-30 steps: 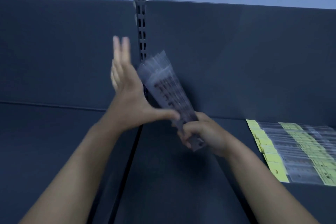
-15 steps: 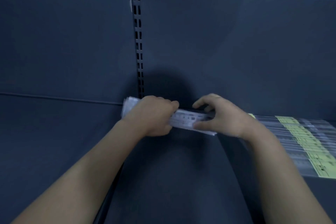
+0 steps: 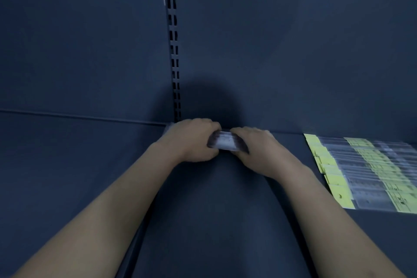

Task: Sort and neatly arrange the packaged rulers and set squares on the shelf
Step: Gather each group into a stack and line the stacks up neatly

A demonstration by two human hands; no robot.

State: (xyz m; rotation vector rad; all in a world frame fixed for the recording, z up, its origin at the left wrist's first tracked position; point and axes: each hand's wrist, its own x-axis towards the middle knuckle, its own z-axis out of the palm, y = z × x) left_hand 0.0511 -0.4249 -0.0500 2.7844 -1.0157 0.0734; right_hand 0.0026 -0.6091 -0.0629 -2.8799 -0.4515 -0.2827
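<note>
My left hand, right hand curled tight on ruler bundle, against shelf back. Yellow-labelled packs lay well right of grip.

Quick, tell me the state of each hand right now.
Left hand: grips the left end of the ruler packs.
Right hand: grips their right end.

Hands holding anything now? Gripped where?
Yes: one bundle of packaged rulers, held crosswise. Left hand grips its left part, right hand its right end; only the middle shows between them.
</note>
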